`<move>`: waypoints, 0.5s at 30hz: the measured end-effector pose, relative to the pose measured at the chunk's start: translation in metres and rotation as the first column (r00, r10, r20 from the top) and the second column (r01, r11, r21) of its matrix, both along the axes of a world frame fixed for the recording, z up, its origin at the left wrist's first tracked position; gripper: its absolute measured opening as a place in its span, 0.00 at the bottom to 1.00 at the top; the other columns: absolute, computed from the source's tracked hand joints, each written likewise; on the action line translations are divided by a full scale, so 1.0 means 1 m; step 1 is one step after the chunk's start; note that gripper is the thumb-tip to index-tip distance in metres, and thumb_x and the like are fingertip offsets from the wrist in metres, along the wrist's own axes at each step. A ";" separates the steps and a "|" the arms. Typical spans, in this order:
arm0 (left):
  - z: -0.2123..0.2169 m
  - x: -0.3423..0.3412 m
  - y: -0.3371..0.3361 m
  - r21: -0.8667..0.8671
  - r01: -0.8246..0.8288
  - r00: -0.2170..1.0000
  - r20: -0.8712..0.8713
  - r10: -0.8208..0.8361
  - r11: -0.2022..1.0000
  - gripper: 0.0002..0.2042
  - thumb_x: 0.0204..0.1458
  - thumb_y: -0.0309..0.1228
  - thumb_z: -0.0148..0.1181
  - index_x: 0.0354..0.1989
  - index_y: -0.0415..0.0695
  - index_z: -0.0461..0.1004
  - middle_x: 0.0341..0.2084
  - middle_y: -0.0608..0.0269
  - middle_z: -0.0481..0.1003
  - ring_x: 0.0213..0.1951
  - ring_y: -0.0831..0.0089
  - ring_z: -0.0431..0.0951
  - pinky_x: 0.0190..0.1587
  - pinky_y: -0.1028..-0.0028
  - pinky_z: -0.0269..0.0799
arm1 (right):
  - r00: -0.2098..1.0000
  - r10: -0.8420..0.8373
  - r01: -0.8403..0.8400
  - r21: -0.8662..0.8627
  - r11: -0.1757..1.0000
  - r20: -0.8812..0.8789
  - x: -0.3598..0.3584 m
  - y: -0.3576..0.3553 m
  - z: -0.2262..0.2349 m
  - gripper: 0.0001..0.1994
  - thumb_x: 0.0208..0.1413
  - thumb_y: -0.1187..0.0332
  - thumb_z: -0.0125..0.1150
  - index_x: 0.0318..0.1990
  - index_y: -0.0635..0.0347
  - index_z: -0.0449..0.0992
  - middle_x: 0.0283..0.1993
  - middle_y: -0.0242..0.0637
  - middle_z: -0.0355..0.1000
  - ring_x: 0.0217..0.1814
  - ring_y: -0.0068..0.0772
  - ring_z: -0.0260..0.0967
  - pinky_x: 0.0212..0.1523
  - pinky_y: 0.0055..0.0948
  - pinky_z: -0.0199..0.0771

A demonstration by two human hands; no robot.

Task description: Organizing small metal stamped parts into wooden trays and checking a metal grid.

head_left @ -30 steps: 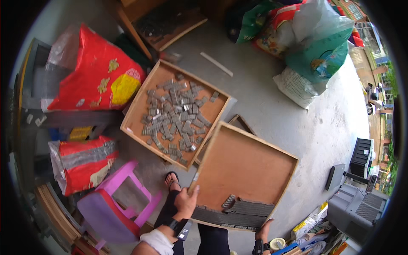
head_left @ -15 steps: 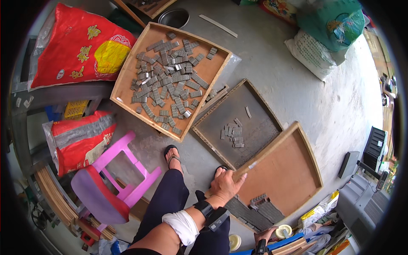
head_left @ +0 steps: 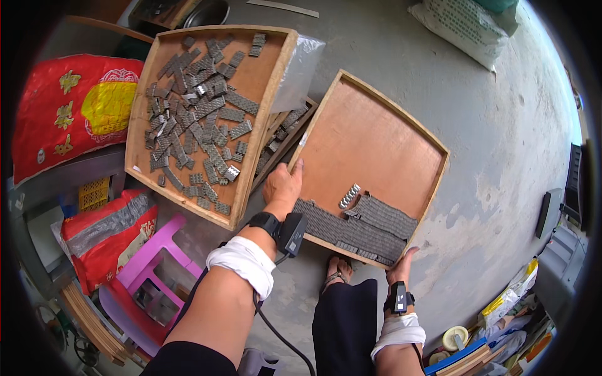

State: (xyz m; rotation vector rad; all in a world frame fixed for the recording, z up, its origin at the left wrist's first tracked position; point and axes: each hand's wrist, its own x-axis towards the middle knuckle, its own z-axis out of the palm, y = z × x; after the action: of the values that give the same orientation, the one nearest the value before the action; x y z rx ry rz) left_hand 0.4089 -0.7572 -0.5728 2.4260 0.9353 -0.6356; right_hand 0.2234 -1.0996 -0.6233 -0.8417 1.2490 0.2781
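A shallow wooden tray (head_left: 370,131) is held between my two hands, a little in front of my legs. My left hand (head_left: 282,186) is closed on its left rim, thumb on top. At the near right corner my right hand (head_left: 401,266) grips the edge, its fingers mostly hidden below. Rows of grey metal link strips (head_left: 382,215), like watch-band pieces, lie packed along the near side of the tray. One shinier strip (head_left: 350,196) sits loose just beyond them.
Left of it, a larger wooden tray (head_left: 141,125) bears a heap of loose link pieces. A darker tray (head_left: 282,145) with strips shows partly underneath. Around stand a pink-purple stool (head_left: 150,250), red sacks (head_left: 75,113) and a white sack (head_left: 464,28) on the grey floor (head_left: 501,156).
The held tray has swung from a tilted position at the lower right to farther forward and left, now covering the dark tray's place. My left hand has moved left with it; the view has shifted.
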 end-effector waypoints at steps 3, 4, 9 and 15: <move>-0.024 0.005 -0.003 -0.007 0.061 0.998 -0.035 -0.061 0.998 0.24 0.51 0.52 0.44 0.37 0.40 0.69 0.33 0.43 0.73 0.39 0.47 0.72 0.40 0.57 0.67 | 0.999 -0.006 0.004 -0.058 0.998 -0.034 0.002 0.005 -0.008 0.43 0.50 0.33 0.35 0.61 0.65 0.50 0.63 0.41 0.51 0.65 0.40 0.47 0.63 0.34 0.47; -0.030 0.003 -0.003 -0.032 0.058 0.998 -0.014 -0.058 0.998 0.22 0.52 0.49 0.44 0.38 0.40 0.68 0.33 0.43 0.73 0.38 0.47 0.72 0.40 0.56 0.67 | 0.998 -0.022 0.017 -0.081 0.997 -0.057 0.001 0.010 -0.008 0.43 0.50 0.34 0.36 0.61 0.65 0.50 0.63 0.41 0.52 0.64 0.40 0.49 0.62 0.34 0.47; -0.068 -0.031 0.000 0.084 0.234 0.961 0.128 -0.244 0.969 0.11 0.53 0.37 0.49 0.36 0.41 0.67 0.36 0.48 0.67 0.37 0.49 0.71 0.38 0.57 0.67 | 0.992 0.011 -0.027 -0.128 0.991 -0.126 -0.012 0.004 -0.007 0.44 0.49 0.34 0.40 0.60 0.66 0.52 0.62 0.41 0.54 0.63 0.41 0.50 0.61 0.37 0.50; -0.073 -0.030 0.001 0.153 0.406 0.913 -0.023 -0.407 0.901 0.12 0.53 0.36 0.49 0.32 0.39 0.69 0.36 0.52 0.67 0.40 0.53 0.70 0.39 0.60 0.69 | 0.945 0.051 -0.098 -0.131 0.987 -0.322 -0.026 0.019 0.003 0.41 0.47 0.35 0.47 0.56 0.66 0.58 0.59 0.42 0.56 0.61 0.40 0.53 0.55 0.45 0.56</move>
State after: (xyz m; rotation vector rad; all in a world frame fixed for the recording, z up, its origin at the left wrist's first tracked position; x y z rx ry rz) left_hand 0.3784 -0.7562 -0.6454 2.7917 0.4838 -0.7135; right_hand 0.1975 -1.0804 -0.6200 -0.9989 1.5545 0.3993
